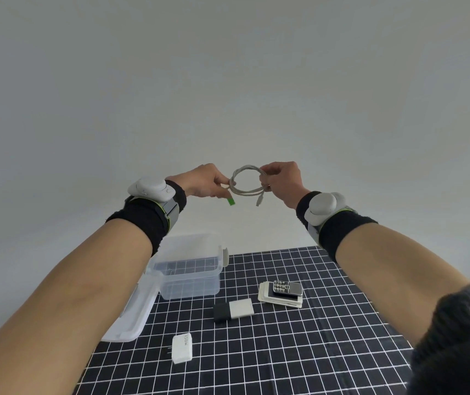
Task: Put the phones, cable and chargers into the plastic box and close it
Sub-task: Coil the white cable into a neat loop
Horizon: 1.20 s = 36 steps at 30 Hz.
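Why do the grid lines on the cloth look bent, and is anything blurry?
Head view: the wide-angle lens bows the checked cloth lines toward the edges; light is soft and even, shadows faint. The coiled cable held by left hand and right hand looks slightly soft; the phones stay legible.

Grey coiled cable (pixel 247 180) held aloft; phones (pixel 282 293), chargers (pixel 234 310) beside open box (pixel 191 269).
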Each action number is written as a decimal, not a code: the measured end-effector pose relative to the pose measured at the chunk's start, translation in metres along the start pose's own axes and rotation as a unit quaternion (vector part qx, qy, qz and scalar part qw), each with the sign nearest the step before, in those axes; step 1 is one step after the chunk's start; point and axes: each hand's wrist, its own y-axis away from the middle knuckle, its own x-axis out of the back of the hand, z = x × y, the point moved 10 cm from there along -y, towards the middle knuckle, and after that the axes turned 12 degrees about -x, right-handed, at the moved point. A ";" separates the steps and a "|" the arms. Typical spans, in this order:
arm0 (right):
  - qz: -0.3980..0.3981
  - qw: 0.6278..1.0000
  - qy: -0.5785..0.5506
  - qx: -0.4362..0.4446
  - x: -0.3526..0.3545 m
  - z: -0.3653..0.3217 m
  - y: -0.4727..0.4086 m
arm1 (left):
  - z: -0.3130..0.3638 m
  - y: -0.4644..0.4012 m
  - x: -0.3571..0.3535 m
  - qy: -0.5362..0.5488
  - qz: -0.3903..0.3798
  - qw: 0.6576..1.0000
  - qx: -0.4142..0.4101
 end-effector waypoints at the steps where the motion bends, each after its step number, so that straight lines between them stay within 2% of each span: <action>1: -0.004 1.000 -0.013 -0.010 0.001 0.003 0.000 | 0.000 0.001 -0.003 0.024 0.001 1.000 0.005; 9: -0.019 0.997 -0.059 -0.047 0.007 0.016 -0.005 | -0.017 0.005 -0.018 0.165 0.051 0.984 0.050; 15: -0.049 0.996 -0.065 -0.046 0.002 0.016 -0.002 | -0.006 -0.001 -0.015 0.334 0.085 0.938 0.039; 20: -0.047 0.995 -0.067 -0.048 0.001 0.019 -0.003 | 0.005 -0.003 -0.015 0.374 0.089 0.923 0.019; 25: -0.050 0.995 -0.066 -0.060 0.000 0.028 -0.005 | 0.011 -0.002 -0.021 0.382 0.082 0.920 0.039; 28: -0.079 0.989 -0.090 -0.083 -0.005 0.034 -0.003 | 0.006 -0.005 -0.021 0.353 0.117 0.927 0.048; 36: -0.183 0.952 -0.143 -0.199 -0.020 0.072 0.010 | -0.015 -0.007 -0.036 0.374 0.170 0.908 0.078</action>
